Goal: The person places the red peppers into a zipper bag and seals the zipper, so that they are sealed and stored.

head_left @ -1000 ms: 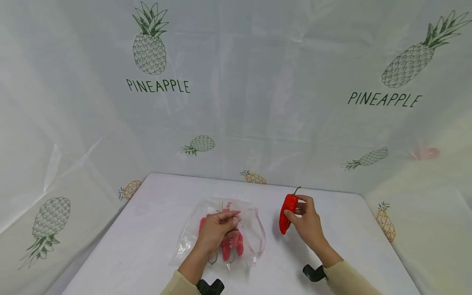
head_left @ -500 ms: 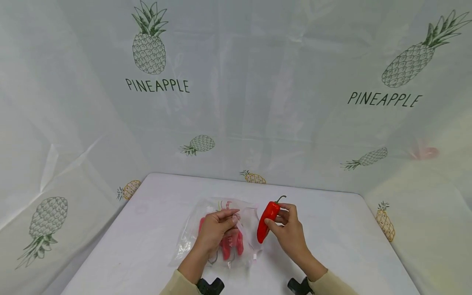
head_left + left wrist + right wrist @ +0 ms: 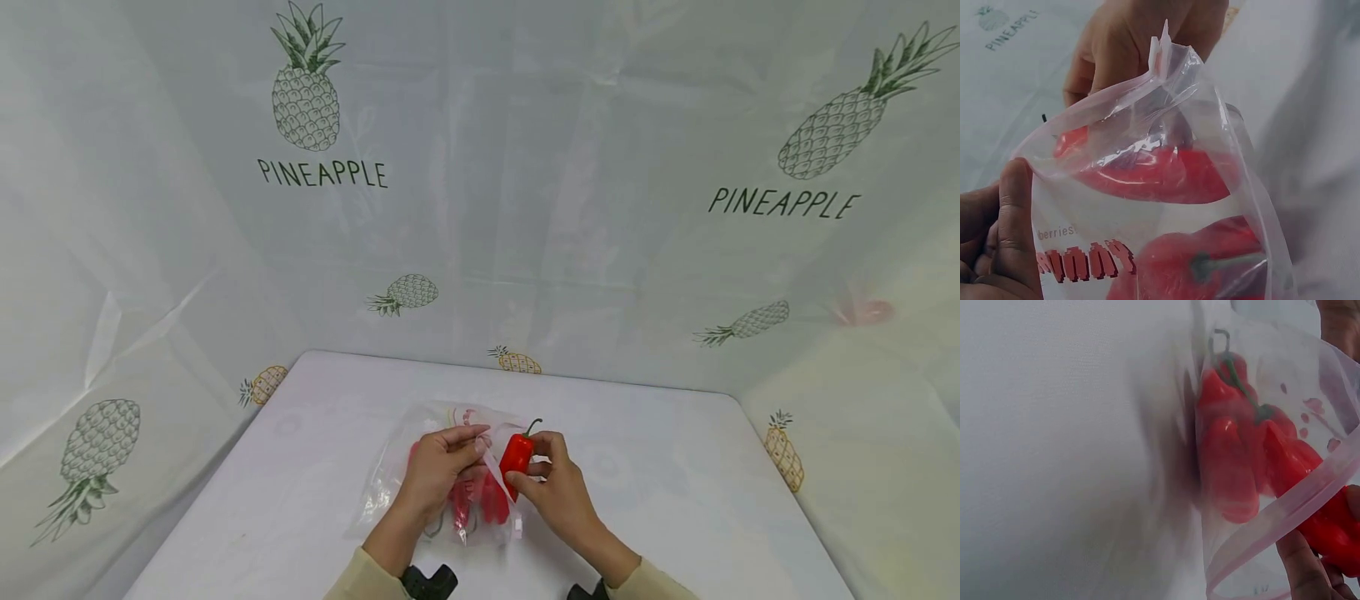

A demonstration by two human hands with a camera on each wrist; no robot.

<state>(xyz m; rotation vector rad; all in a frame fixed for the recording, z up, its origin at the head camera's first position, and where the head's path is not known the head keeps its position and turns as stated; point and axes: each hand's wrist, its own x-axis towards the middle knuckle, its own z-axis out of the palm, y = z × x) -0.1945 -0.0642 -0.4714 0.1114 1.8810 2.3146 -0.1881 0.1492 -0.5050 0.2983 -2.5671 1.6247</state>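
A clear zip bag point(image 3: 386, 492) with pink edging and red print lies on the table, several red peppers point(image 3: 1229, 465) with green stems inside it. My left hand point(image 3: 441, 467) pinches the rim of its mouth, holding the opening apart. Between thumb and fingers of my right hand point(image 3: 558, 487) is another red pepper point(image 3: 516, 456), tilted, its stem pointing up in the head view. In the right wrist view this pepper passes through the bag's mouth, its lower end behind the clear film. The left wrist view shows the held pepper point(image 3: 1154, 178) through the plastic, above the bagged ones.
The white table point(image 3: 637, 433) extends around the bag on both sides. A white curtain point(image 3: 540, 208) printed with pineapples stands behind and beside it. Black wrist camera mounts point(image 3: 429, 582) sit below both hands.
My right hand has moved left and toward me, bringing the red pepper from beside the bag into its mouth. My left hand has stayed in place on the rim.
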